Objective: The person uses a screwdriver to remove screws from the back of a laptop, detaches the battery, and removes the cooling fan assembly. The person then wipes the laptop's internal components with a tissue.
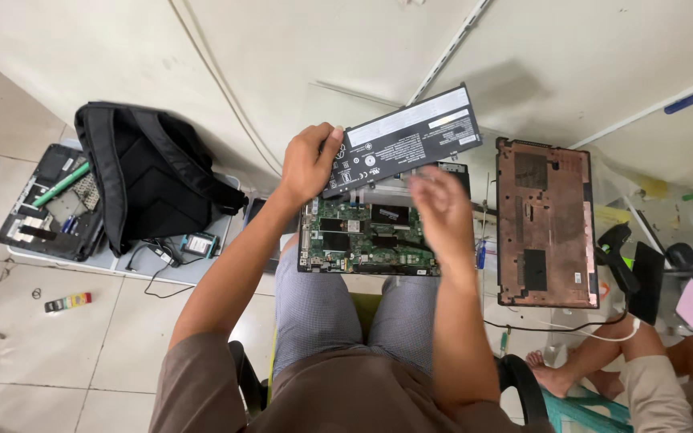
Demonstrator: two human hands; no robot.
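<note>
My left hand [308,160] grips the left end of a long flat black laptop battery [407,138] and holds it tilted above an opened laptop. The laptop [362,236] rests on my knees with its green circuit boards bare. My right hand [441,207] hovers blurred over the laptop's right half, fingers apart, holding nothing that I can see. The battery's right end points up and away from me.
A brown laptop bottom cover [545,223] lies inside-up to the right. A black backpack [147,172] and another opened device [50,204] sit on the floor at left. Another person's legs [643,365] and a black tool [621,256] are at lower right.
</note>
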